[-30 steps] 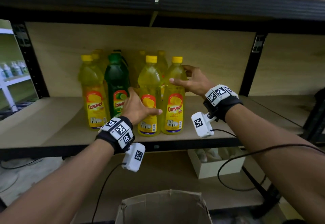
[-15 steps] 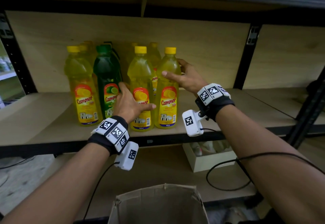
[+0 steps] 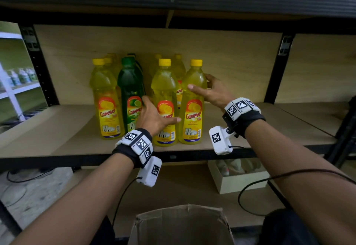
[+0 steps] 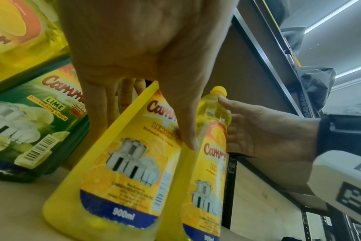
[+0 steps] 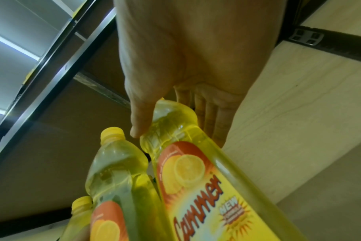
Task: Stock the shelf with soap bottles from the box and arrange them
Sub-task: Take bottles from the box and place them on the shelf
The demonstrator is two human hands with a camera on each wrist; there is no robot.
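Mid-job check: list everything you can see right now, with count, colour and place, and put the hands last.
Front-row lemon bottles: three, yellow, upright on shelf.
Lime bottle: one, green, second from left.
Back-row bottles: yellow, partly hidden; count unclear.
Shelf: one, light board, black frame.
Cardboard box: one, brown, open, below front edge.
White box: one, on lower level, right.
Left hand: around third front bottle's label.
Right hand: around rightmost bottle's shoulder.
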